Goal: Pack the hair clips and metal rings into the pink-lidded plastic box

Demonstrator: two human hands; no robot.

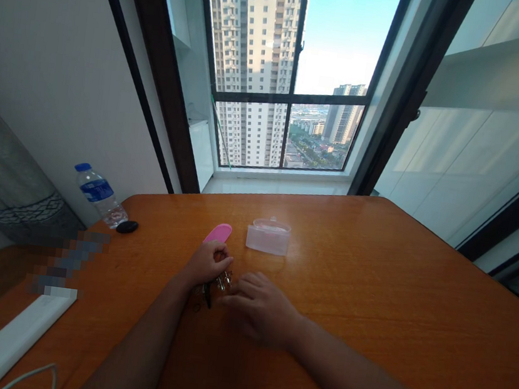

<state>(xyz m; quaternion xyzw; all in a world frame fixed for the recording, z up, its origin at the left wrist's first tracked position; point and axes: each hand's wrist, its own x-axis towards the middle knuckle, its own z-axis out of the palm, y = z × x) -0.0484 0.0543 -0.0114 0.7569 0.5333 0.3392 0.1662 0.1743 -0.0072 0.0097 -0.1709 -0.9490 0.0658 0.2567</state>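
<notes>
My left hand (207, 262) is at the middle of the wooden table, its fingers curled together; what is in them, if anything, is hidden. Just beyond it a flat pink piece with a rounded end (219, 232) shows, partly covered by the hand. Several small shiny metal pieces (223, 280) lie below and beside the fingers, with a small dark piece (207, 295) among them, too small to name. To their right, low over the tabletop, my right hand (257, 308) has its fingers stretched leftward, slightly blurred, with nothing visible in them.
A clear plastic box (268, 240) stands beyond my hands. At the left edge are a water bottle (101, 194), a black oval object (127, 227) and a white bar-shaped device (15, 338) near a white cable (32, 372). A window (292, 101) lies behind the table (394, 287).
</notes>
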